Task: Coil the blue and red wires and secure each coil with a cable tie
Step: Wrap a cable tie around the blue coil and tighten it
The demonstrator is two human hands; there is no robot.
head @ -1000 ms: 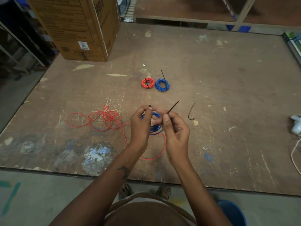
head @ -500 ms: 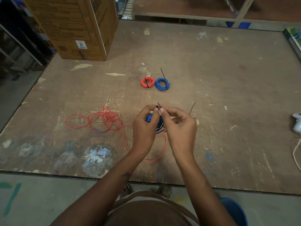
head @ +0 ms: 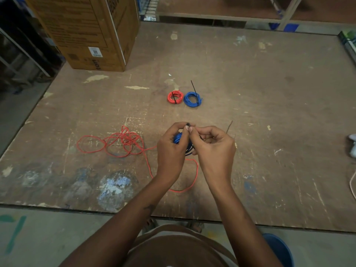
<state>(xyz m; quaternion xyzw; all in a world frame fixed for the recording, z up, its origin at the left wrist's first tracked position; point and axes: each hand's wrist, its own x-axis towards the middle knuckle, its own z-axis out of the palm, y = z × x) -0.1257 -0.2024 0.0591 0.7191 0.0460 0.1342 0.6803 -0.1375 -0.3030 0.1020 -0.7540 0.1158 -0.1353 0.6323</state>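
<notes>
Together, left hand (head: 170,151) and right hand (head: 213,149) pinch a black-tied blue coil (head: 178,138).

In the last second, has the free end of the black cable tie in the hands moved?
Yes. The cable tie tail, earlier sticking out toward the spare tie on the table, is now drawn in between the fingertips.

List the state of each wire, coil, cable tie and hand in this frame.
Blue coil in hands: held above the table, tie being fitted.
Black cable tie: pinched at the fingertips.
Left hand: grips the coil.
Right hand: pinches the tie.
Loose red wire: uncoiled, tangled.
Far red coil: tied.
Far blue coil: tied.
Spare tie: lying loose.
</notes>
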